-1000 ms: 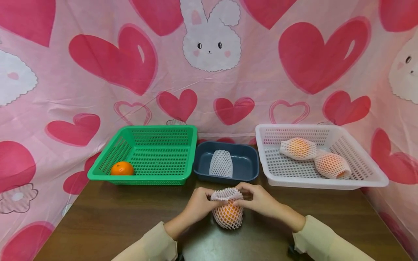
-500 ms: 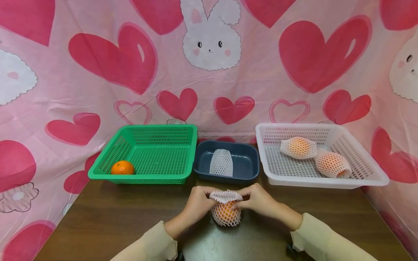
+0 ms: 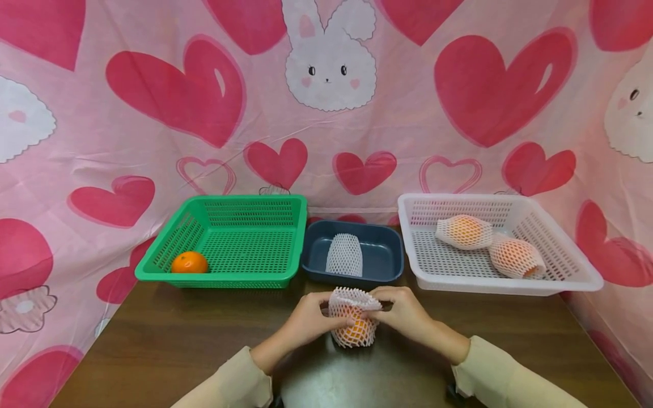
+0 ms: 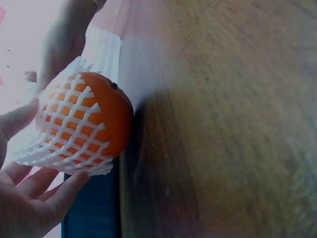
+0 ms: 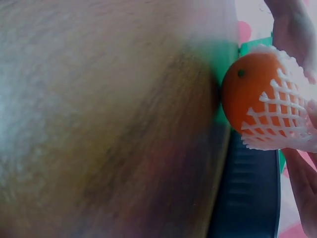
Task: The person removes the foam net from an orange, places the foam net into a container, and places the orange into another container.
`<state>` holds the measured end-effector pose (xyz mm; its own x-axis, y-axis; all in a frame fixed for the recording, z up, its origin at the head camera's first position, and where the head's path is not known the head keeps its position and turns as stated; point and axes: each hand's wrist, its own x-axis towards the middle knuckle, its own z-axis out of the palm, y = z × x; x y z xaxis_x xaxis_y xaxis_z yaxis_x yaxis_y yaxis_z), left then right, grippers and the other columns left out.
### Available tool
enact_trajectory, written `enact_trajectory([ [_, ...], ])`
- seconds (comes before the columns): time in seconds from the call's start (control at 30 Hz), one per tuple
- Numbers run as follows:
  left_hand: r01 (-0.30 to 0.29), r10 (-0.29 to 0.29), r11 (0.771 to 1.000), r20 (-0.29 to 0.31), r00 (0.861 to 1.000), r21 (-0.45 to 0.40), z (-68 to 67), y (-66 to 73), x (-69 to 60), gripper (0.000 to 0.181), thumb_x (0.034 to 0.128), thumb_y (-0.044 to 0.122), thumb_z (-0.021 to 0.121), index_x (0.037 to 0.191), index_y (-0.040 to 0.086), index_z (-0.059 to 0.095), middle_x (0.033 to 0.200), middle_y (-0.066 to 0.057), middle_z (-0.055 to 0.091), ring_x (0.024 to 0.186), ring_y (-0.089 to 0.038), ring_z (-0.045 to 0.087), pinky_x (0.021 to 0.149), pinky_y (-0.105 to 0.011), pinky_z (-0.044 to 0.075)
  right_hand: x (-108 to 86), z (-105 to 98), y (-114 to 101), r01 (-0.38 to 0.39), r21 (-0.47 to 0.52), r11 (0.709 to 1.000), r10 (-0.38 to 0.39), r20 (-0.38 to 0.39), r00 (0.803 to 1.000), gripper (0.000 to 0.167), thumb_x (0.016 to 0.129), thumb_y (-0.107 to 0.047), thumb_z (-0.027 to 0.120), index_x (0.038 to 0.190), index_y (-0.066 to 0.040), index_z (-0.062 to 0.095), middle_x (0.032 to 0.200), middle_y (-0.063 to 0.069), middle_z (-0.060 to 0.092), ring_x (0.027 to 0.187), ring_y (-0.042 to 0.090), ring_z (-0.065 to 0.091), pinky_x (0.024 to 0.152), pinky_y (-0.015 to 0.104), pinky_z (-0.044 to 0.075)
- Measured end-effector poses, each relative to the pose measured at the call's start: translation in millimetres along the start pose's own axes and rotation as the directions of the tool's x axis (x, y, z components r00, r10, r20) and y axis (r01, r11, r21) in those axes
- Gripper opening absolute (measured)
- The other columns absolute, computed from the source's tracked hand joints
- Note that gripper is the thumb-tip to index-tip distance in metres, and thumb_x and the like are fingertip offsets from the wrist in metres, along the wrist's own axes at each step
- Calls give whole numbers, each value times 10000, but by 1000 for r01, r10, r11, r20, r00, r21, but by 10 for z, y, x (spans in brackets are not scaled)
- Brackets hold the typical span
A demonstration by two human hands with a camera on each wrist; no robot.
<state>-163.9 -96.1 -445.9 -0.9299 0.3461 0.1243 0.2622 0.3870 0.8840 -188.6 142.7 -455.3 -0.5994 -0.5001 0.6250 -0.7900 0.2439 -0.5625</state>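
A white foam net sleeve (image 3: 352,296) surrounds an orange (image 4: 119,114) near the table's middle. My left hand (image 3: 309,319) holds the sleeve's left side, thumb across its front and fingers behind. On the opposite side, my right hand (image 3: 410,313) pinches the sleeve near its upper rim, thumb in front. Both wrist views show the orange's stem end bare, poking out of the sleeve's lower opening close to the tabletop. The sleeve's top edge stands open above the fruit. Whether the orange touches the table is hard to tell.
At the back left, a green basket (image 3: 219,277) contains one orange fruit (image 3: 189,262). A dark blue tray (image 3: 384,253) in the centre holds another foam net (image 3: 344,255). On the right, two net-wrapped fruits (image 3: 465,232) lie in a white basket (image 3: 502,285). A printed cloth hangs behind.
The sleeve's upper edge, folded outward before, now stands higher. My left thumb has come across the front of the net, and the sleeved orange is slightly farther from me.
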Motion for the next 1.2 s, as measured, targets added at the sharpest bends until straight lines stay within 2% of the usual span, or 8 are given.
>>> enact_trajectory([
  [0.17, -25, 25, 1000, -46, 999, 4, -26, -10, -3, 224, 800, 207, 897, 964, 76, 819, 938, 8, 774, 885, -74, 685, 782, -263, 554, 6, -18, 12, -117, 9, 993, 116, 107, 988, 366, 765, -103, 906, 1088, -45, 741, 1050, 29, 734, 987, 153, 677, 877, 286, 543],
  [0.3, -32, 33, 999, -81, 996, 8, -27, -5, 10, 133, 799, 133, 887, 896, 65, 826, 929, -9, 777, 888, -79, 699, 782, -255, 557, 10, -70, 19, -262, 4, 965, 250, 283, 926, 511, 810, -227, 890, 1227, -26, 674, 1140, 32, 722, 1043, 93, 637, 902, 317, 539],
  [0.4, -17, 20, 999, -105, 994, 29, -18, 6, 12, 116, 786, 129, 896, 849, 66, 822, 878, 2, 774, 814, -45, 678, 732, -236, 547, 5, -83, 43, -285, 29, 958, 256, 357, 898, 460, 811, -227, 888, 1176, -15, 705, 1070, -5, 736, 953, 36, 622, 829, 284, 546],
  [0.53, -15, 19, 999, -132, 991, 31, -13, 13, 4, 93, 777, 87, 888, 829, 59, 816, 834, -21, 769, 744, -17, 636, 673, -224, 535, 4, -65, 58, -277, 82, 957, 235, 333, 913, 256, 808, -186, 886, 994, -51, 773, 896, -79, 730, 792, -13, 582, 700, 238, 535],
  [0.73, -19, 21, 1000, -151, 988, 14, -23, 30, -5, 79, 789, -10, 806, 843, 48, 808, 834, -30, 765, 723, -34, 619, 669, -221, 531, 32, -42, 23, -246, 139, 959, 207, 248, 947, 106, 813, -114, 870, 873, -63, 799, 814, -44, 750, 711, -33, 566, 613, 207, 525],
  [0.97, -8, 9, 1000, -85, 996, 11, -33, 1, -1, 299, 793, 198, 900, 1031, 60, 782, 982, -11, 758, 879, -96, 667, 769, -274, 560, 38, -7, 27, -207, 123, 971, 187, 156, 970, 137, 796, -68, 874, 905, -27, 802, 842, 15, 768, 741, -17, 605, 627, 215, 539],
  [1.1, 49, -48, 998, -14, 999, 30, -46, -8, -5, 414, 755, 247, 927, 1083, 58, 758, 987, 4, 750, 865, -86, 640, 757, -269, 531, 45, -7, 32, -268, 133, 954, 244, 173, 954, 230, 833, -92, 854, 1024, 13, 779, 967, 71, 772, 870, 34, 659, 737, 260, 572],
  [1.2, 69, -69, 998, -11, 998, 5, -57, -10, -10, 399, 763, 226, 916, 1077, 37, 758, 975, -8, 749, 851, -98, 637, 743, -275, 536, 54, -15, 40, -355, 154, 922, 310, 256, 916, 369, 867, -143, 837, 1173, 28, 722, 1090, 81, 750, 973, 58, 653, 830, 278, 563],
])
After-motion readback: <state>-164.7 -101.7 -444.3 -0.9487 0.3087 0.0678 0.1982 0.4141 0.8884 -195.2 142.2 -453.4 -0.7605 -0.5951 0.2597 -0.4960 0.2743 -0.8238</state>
